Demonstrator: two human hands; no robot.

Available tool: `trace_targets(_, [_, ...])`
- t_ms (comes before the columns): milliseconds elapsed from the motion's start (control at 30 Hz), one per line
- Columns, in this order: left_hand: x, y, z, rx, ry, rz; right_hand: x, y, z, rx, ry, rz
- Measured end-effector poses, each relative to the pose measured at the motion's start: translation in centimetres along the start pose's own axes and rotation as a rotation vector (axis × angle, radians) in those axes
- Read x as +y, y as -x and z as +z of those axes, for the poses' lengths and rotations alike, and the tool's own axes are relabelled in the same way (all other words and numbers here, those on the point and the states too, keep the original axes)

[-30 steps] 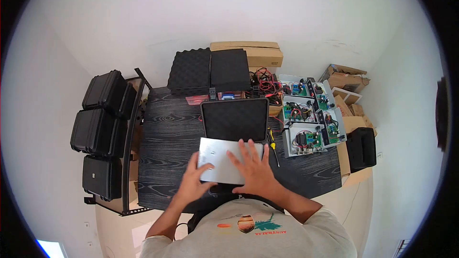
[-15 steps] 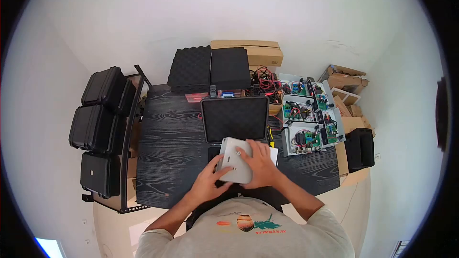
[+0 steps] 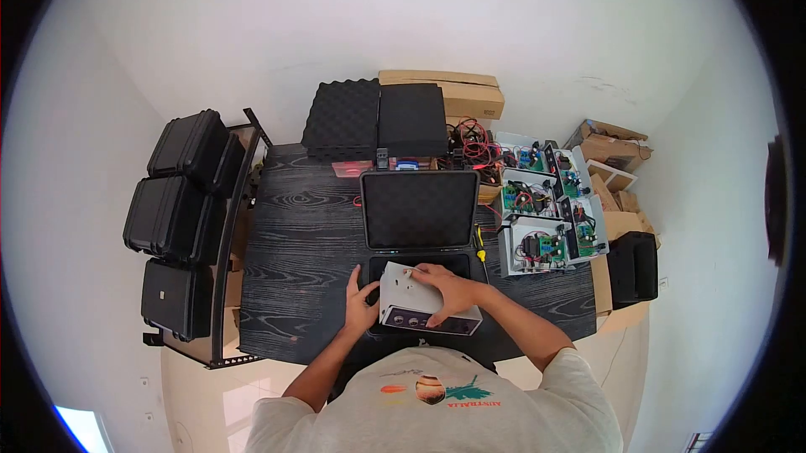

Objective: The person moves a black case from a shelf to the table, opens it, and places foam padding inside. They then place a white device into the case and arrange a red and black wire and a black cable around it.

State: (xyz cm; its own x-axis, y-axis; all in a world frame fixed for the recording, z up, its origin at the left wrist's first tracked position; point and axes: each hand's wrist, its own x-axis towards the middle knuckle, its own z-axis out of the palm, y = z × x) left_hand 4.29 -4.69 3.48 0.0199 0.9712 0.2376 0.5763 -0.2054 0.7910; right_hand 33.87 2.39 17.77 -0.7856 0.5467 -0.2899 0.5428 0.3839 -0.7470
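A light grey box-shaped electronic unit (image 3: 395, 289) is tilted over the lower part of an open black hard case (image 3: 456, 261), its dark panel with round fittings facing my body. My right hand (image 3: 449, 292) grips the unit from above, fingers over its top and thumb down by the panel. Beside the unit's left end is my left hand (image 3: 361, 306), fingers apart, at the left edge of the case. The case's foam-lined lid (image 3: 420, 211) stands raised behind. Most of the case's lower half is hidden under the unit and my hands.
A yellow-handled screwdriver (image 3: 480, 250) lies right of the case. Several open grey housings with circuit boards (image 3: 537, 245) fill the table's right side. Black foam sheets (image 3: 411, 117), red cables (image 3: 474, 146) and a cardboard box (image 3: 470, 94) are behind. Black cases (image 3: 176, 295) are stacked at the left.
The unit has turned so its dark panel shows toward me and has come lower over the case. My left hand has let go of its left side and moved slightly left.
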Motion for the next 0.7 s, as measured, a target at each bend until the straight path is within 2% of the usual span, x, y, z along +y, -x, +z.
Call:
trace_targets(367, [1.5, 0.1, 0.0, 0.023, 0.027, -0.078, 2.8, -2.3, -0.6, -0.184, -0.100, 0.091])
trace_targets(700, [0.6, 0.4, 0.2, 0.039, 0.114, -0.162, 1.8, -4.1, -0.3, -0.183, -0.081, 0.049])
